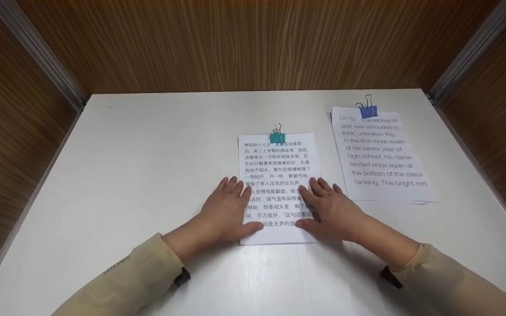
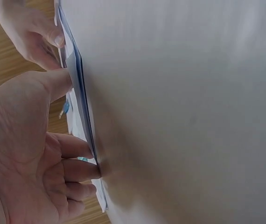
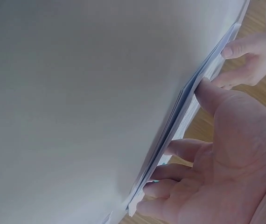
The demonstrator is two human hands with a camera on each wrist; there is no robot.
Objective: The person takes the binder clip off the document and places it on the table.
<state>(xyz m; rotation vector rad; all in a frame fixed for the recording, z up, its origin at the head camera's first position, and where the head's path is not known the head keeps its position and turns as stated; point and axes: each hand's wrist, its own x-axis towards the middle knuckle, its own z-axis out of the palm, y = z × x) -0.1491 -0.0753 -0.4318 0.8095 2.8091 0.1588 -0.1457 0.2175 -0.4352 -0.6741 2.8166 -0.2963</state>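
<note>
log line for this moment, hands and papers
left hand: touching left edge of near papers | right hand: touching right edge | green clip: on top edge | far papers: to the right, with blue clip

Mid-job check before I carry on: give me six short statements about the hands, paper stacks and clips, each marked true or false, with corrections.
1. The left hand and right hand touch opposite sides of the white paper stack printed in Chinese. True.
2. A teal binder clip with wire handles sits at that stack's top edge. True.
3. The right hand grips the teal clip. False: it touches the Chinese stack's right side.
4. A blue binder clip with wire handles sits on the white paper stack printed in English. True.
5. In the head view, the English stack lies left of the Chinese stack. False: it lies right.
6. Both clips are the same colour. False: one is teal, one blue.
</note>
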